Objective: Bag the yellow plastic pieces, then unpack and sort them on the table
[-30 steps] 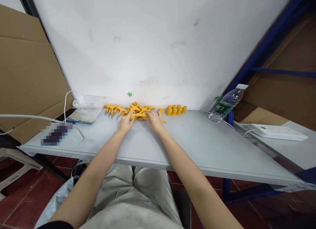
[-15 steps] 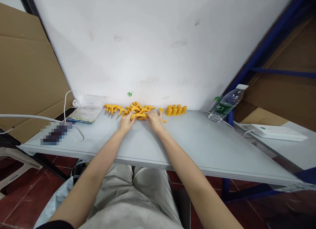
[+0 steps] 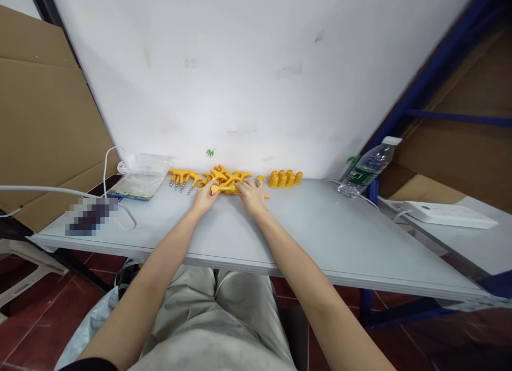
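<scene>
Yellow plastic piece (image 3: 224, 189) between both hands, far side of table (image 3: 320, 237).
Left hand (image 3: 205, 196) pinches its left end; long axis runs left-right; right hand (image 3: 251, 194) fingertips cover the other end, closure unclear. Parts pile (image 3: 224, 174) just behind.

- Heap of yellow plastic pieces (image 3: 229, 180): T-shaped, tangled, lying loose at the far edge of the table (image 3: 320, 227), close against the white wall (image 3: 256, 83)
- Single yellow piece (image 3: 215, 189): rounded end showing, at the heap's near-left edge, touching it
</scene>
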`<move>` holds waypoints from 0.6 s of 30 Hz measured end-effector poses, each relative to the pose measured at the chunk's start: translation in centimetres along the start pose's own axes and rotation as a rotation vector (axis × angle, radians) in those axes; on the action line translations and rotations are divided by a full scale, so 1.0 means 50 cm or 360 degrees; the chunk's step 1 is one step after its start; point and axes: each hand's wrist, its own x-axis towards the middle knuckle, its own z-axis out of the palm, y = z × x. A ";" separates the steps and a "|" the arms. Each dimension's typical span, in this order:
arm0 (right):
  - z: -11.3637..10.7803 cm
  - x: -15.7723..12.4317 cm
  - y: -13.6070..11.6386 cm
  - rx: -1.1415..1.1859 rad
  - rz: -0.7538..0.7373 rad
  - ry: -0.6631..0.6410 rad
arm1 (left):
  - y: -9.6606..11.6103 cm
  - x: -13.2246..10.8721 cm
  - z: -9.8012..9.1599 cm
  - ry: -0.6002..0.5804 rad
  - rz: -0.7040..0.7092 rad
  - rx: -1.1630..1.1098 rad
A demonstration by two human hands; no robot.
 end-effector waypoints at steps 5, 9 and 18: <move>0.000 0.001 -0.003 0.0034 0.0013 -0.0028 | 0.000 -0.002 -0.002 -0.0015 -0.0017 0.0026; 0.006 0.001 -0.004 0.0055 -0.0027 0.0023 | 0.016 -0.011 -0.006 0.0017 0.0052 0.0241; 0.001 0.002 -0.004 0.0082 0.0002 -0.0007 | 0.029 -0.016 -0.010 -0.0048 0.0204 0.0400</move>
